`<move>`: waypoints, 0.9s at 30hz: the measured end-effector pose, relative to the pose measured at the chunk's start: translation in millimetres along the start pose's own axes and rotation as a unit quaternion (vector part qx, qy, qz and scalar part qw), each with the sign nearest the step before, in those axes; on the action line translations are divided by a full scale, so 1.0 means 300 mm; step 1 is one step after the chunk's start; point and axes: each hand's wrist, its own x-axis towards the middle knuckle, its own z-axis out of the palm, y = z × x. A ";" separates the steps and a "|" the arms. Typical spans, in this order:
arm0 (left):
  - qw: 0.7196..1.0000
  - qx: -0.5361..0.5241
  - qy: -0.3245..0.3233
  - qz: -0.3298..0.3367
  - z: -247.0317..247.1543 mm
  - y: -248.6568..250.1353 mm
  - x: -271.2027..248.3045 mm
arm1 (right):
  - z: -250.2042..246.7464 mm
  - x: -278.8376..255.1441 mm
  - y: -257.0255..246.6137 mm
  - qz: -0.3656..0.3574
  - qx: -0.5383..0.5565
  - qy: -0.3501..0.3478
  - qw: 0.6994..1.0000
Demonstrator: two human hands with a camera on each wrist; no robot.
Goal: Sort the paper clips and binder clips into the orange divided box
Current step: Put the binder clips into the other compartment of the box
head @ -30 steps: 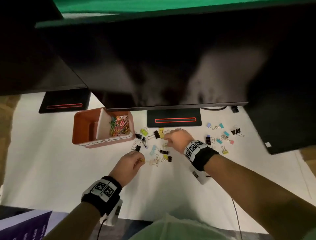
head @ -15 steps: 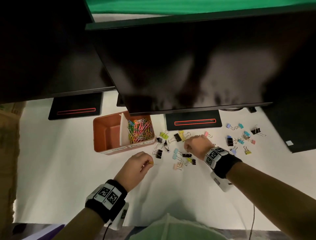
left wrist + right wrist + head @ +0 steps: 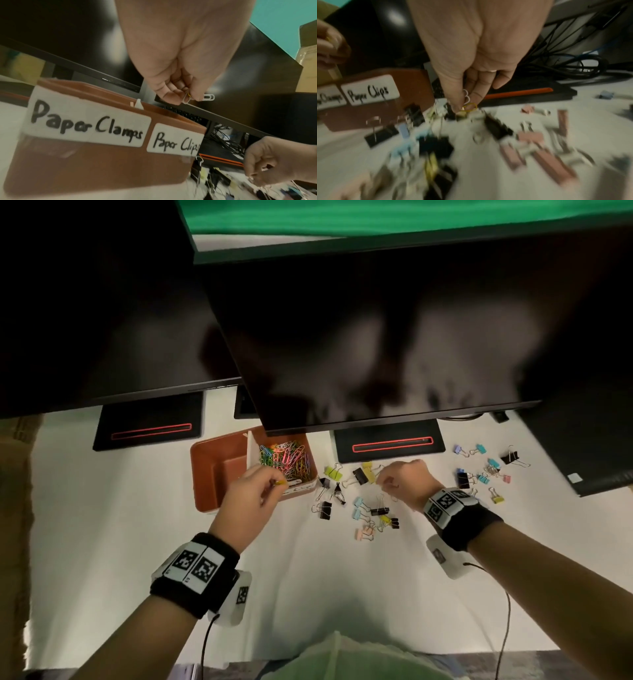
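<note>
The left hand (image 3: pixel 245 501) is hovering over the near edge of the orange plastic divided box (image 3: pixel 212 470), its fingertips pinching a few small wire paper clips (image 3: pixel 187 97), white and yellow, with one white clip sticking out sideways past the fingers. The box is sitting on the white table surface (image 3: pixel 102 525) just under the front edge of a large black monitor (image 3: pixel 394 337). Its right compartment is holding a heap of multicoloured wire paper clips (image 3: pixel 284 458); its left compartment is showing only its orange floor. Two white handwritten labels are showing on the near wall: "Paper Clamps" (image 3: pixel 87 124) under the left compartment, "Paper Clips" (image 3: pixel 176 140) under the right.

The right hand (image 3: pixel 406 482) is hanging above the loose pile, fingers curled, pinching more paper clips at the fingertips: a white one and a yellow one (image 3: pixel 469 105) are both showing in the right wrist view, which is blurring below the fingers.

Scattered binder clips (image 3: pixel 363 501), black, yellow, pale blue and pink, are lying on the table to the right of the box, between the two hands. A second, smaller group of binder clips (image 3: pixel 486 470) is lying farther right, near a black monitor base with a red line (image 3: pixel 390 446).
</note>
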 end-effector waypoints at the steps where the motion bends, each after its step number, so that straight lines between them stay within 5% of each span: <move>1: 1.000 0.000 0.014 -0.011 -0.013 0.001 0.011 | -0.023 0.001 -0.014 -0.019 0.020 0.039 0.999; 4: 0.997 0.020 0.042 -0.060 -0.037 -0.008 0.056 | -0.096 0.015 -0.133 -0.103 0.091 0.117 0.984; 7: 0.992 0.031 0.023 -0.122 -0.035 -0.028 0.106 | -0.124 0.069 -0.324 -0.171 0.152 0.119 0.966; 12: 0.992 0.084 0.022 -0.091 -0.030 -0.011 0.097 | -0.079 0.178 -0.491 -0.141 0.154 0.062 0.976; 16: 0.996 0.067 0.056 0.013 -0.021 0.038 0.026 | -0.075 0.155 -0.427 -0.175 0.212 0.103 0.956; 20: 0.996 0.043 -0.052 0.065 0.082 0.071 -0.047 | -0.062 0.111 -0.277 -0.176 0.269 0.134 0.938; 23: 0.988 0.055 -0.144 0.023 0.188 0.072 -0.057 | -0.046 0.093 -0.184 -0.126 0.237 0.124 0.955; 27: 0.974 0.121 -0.191 -0.034 0.303 0.060 -0.017 | -0.017 0.092 -0.142 -0.085 0.099 -0.011 0.991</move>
